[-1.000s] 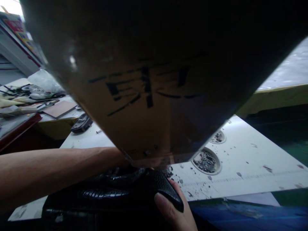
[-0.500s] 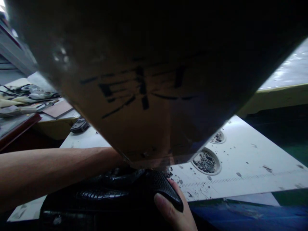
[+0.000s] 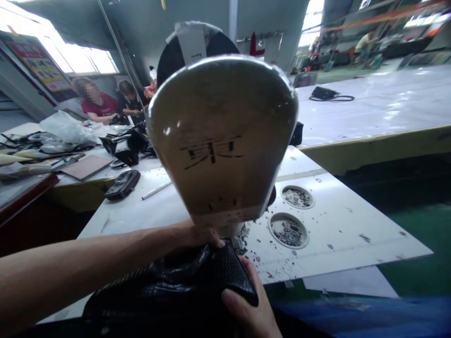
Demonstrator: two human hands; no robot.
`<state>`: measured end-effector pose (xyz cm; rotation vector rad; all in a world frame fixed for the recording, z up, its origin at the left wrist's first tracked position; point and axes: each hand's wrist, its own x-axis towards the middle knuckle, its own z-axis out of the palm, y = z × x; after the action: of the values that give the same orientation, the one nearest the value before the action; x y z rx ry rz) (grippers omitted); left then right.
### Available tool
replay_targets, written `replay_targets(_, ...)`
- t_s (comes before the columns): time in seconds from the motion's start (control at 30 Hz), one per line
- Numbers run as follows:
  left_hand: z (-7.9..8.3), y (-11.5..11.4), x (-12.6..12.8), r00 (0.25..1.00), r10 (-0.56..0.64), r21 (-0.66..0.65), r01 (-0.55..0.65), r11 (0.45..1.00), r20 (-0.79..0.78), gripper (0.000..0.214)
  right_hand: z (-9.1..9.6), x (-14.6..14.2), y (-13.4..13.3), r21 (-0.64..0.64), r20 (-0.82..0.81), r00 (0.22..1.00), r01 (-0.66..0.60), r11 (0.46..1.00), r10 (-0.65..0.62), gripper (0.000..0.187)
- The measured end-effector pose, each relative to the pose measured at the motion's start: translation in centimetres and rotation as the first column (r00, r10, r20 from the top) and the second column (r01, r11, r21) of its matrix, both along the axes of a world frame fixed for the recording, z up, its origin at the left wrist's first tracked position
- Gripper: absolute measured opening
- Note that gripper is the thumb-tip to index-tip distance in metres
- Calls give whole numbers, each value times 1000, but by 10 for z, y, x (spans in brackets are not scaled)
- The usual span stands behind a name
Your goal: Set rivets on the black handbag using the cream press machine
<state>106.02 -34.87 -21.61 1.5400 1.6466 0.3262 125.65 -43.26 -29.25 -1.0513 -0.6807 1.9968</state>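
A black handbag [image 3: 169, 305] with a crocodile-like grain lies in front of me at the lower middle, under the end of a machine head [image 3: 225, 188] that looks like a sewing machine's. My right hand [image 3: 252, 300] grips the bag's right corner, thumb on the near side and fingers on the far side. Reaching in from the left, my left hand [image 3: 207, 234] holds the bag's far edge close below the machine head. The head covers part of that hand, and the spot where bag and machine meet is mostly hidden.
On the white machine table [image 3: 345, 225] are round recesses [image 3: 289, 231] full of dark scraps. A dark pouch [image 3: 122, 184] and a light rod [image 3: 157, 190] lie at its left. A small black bag [image 3: 326, 94] rests on the long table behind. Other people [image 3: 100, 103] sit at back left.
My head has drawn back from the machine head, which looks smaller, and the room behind shows. Part of my left hand has come into view. Both hands remain at the handbag.
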Motion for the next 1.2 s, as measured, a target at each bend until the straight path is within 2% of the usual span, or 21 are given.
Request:
replay_targets(0.1,12,-25,8,995,18,-21,-21,1000,-100,17,-5,6,-21,120,-55,998,-24,992,31,110)
replay_targets(0.27,31,-91,28,987,28,31,-23,999,-159,20,-12,24,-72,286,-15,996,-82,955,90,113)
replay_targets(0.47,44,-161,42,985,46,72,-34,997,-164,22,-16,45,-125,394,29,975,-214,894,221,118)
replay_targets(0.67,50,-208,47,995,69,134,-58,989,-77,19,-6,62,-157,456,58,943,-318,831,328,121)
replay_targets(0.77,50,-224,48,998,54,160,-50,986,-21,17,-7,76,-168,491,147,933,-358,794,329,136)
replay_targets(0.83,50,-232,49,999,42,167,-41,985,1,16,-9,87,-174,470,149,926,-375,799,347,140)
replay_targets(0.97,48,-244,54,999,14,172,-19,985,32,15,1,98,-179,384,76,924,-375,844,376,111)
replay_targets(1.1,38,-251,66,999,-30,183,23,983,35,9,24,92,-176,358,160,914,-406,841,373,93)
replay_targets(1.2,26,-252,76,999,-31,203,22,979,37,8,31,88,-174,327,162,935,-353,877,316,71)
